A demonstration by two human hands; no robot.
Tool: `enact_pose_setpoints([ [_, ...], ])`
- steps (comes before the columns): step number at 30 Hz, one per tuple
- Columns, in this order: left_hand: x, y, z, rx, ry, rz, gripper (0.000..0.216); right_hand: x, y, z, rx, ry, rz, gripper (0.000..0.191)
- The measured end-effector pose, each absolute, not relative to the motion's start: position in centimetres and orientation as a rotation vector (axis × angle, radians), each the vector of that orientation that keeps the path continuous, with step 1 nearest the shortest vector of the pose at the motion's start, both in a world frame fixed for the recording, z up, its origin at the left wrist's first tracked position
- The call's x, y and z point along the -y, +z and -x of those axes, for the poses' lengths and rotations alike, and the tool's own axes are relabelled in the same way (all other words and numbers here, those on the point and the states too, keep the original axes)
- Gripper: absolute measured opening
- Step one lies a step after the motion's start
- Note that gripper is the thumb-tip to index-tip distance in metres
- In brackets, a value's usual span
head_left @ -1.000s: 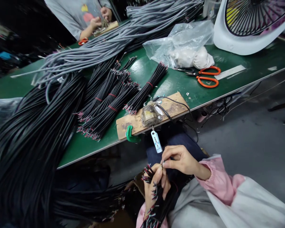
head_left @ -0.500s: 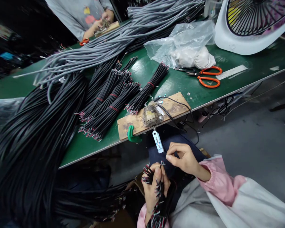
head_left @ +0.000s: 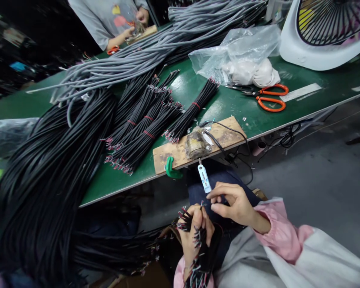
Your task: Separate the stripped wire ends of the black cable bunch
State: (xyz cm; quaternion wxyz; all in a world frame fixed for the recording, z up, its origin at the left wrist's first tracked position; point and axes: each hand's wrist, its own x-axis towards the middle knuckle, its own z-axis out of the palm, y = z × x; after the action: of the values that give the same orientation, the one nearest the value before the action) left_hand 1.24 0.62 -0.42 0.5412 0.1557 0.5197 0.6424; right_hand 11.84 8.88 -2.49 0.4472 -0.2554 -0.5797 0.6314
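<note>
My left hand point(head_left: 195, 234) is wrapped round a bunch of short black cables point(head_left: 202, 260) with stripped coloured wire ends, held in my lap below the table edge. My right hand point(head_left: 232, 202) pinches the tip of one wire sticking up from that bunch, just under a small white and blue tool point(head_left: 204, 179). That tool hangs from a wooden board point(head_left: 219, 136) clamped to the green table point(head_left: 318, 100) by a green clamp point(head_left: 171, 169).
Tied bundles of black cables point(head_left: 144, 128) lie left of the board. Long black cables point(head_left: 48, 172) and grey cables point(head_left: 138, 60) drape over the table. Orange scissors point(head_left: 270, 98), a plastic bag point(head_left: 243, 56) and a white fan point(head_left: 327, 32) sit right. Another person point(head_left: 114, 20) works opposite.
My right hand has risen slightly from the bunch toward the hanging tool, still pinching a wire tip. The view has shifted a little to the right.
</note>
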Motion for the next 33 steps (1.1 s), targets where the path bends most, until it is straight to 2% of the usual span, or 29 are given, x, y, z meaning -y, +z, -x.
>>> enact_pose_setpoints([
  [5,-0.8,-0.3,-1.1,-1.255,1.44,-0.395,0.033,-9.1,-2.3,-11.4,1.417,1.537,0.584,0.012],
  [11,-1.4,0.7,0.2,-1.403,1.4,-0.765,0.018,-9.8,-2.7,-10.7,0.824,2.316,0.392,0.031],
  [13,-1.6,1.0,0.6,-1.419,1.406,-0.882,0.01,-10.6,-2.5,-10.3,0.736,2.315,0.49,0.033],
  [16,-1.8,1.4,1.1,-1.417,1.448,-0.961,0.008,-12.2,-1.7,-9.6,0.867,2.138,0.621,0.039],
  [20,-2.2,1.8,1.4,-1.429,1.481,-1.02,0.009,-13.7,-0.7,-8.7,1.041,2.129,0.566,0.051],
  [25,-3.0,1.3,1.7,-1.451,1.441,-1.04,0.009,-13.7,-0.8,-8.1,0.858,2.291,0.503,0.048],
  [33,-3.3,1.0,1.8,-1.474,1.351,-1.058,0.013,-13.6,-0.7,-8.0,0.743,2.374,0.451,0.046],
])
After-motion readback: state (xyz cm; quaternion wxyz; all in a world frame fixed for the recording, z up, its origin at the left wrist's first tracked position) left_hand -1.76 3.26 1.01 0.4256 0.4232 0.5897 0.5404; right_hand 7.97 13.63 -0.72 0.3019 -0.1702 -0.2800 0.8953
